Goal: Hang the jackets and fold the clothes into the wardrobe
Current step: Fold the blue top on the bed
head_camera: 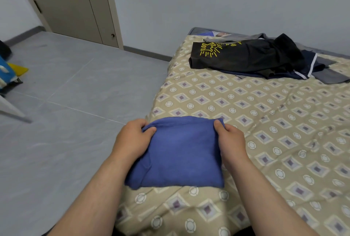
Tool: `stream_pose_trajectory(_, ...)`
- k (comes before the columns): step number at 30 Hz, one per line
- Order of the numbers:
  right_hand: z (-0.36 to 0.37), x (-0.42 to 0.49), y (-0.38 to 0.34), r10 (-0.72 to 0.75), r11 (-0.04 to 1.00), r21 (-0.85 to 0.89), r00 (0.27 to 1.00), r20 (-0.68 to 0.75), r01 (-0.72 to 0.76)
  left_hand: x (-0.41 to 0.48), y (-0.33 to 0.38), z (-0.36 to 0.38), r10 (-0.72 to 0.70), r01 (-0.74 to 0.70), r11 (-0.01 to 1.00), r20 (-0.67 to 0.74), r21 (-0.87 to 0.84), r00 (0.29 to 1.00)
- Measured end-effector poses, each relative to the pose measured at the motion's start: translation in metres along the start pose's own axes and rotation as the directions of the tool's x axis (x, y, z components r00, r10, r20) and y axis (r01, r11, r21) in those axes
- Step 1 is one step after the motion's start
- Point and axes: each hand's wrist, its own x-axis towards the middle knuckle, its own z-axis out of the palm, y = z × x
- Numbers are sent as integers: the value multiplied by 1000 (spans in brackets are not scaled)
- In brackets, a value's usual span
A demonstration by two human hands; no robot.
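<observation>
1. Floor (pixel 66 93), far left: blue and yellow items (pixel 11 70), partly cut off by the frame edge. I cannot tell what they are.
2. Back wall: beige doors (pixel 75 4), closed.
3. My left hand (pixel 132 137): gripping the blue garment's far left corner, thumb on top.
4. Blue garment (pixel 180 154): folded into a rectangle, lying at the near left edge of the bed (pixel 265 122).
5. My right hand (pixel 230 139): gripping the far right corner, thumb on top.
6. Far end of bed: black T-shirt (pixel 246 57) with a yellow line-drawn print. The yellow marks beside it are unreadable.
7. Underneath it: navy garment (pixel 303 72) with white stripe, and grey garment (pixel 333 76).
</observation>
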Motion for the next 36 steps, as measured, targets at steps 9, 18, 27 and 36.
stream_pose_trajectory(9,8,7,13,-43,861,-506,999,28,51,0,-1,7,-278,276,960,157,37,948)
stream_pose_trajectory(18,9,-4,4,71,707,-707,991,114,31,-14,6,-10,-464,542,840,495,-17,735)
stream_pose_trajectory(27,9,-5,9,68,822,-568,983,170,42,-20,4,-1,-330,444,874,431,-196,840)
stream_pose_trajectory(36,9,-6,13,175,878,-470,976,130,-95,-18,-5,20,-485,627,610,397,-484,779)
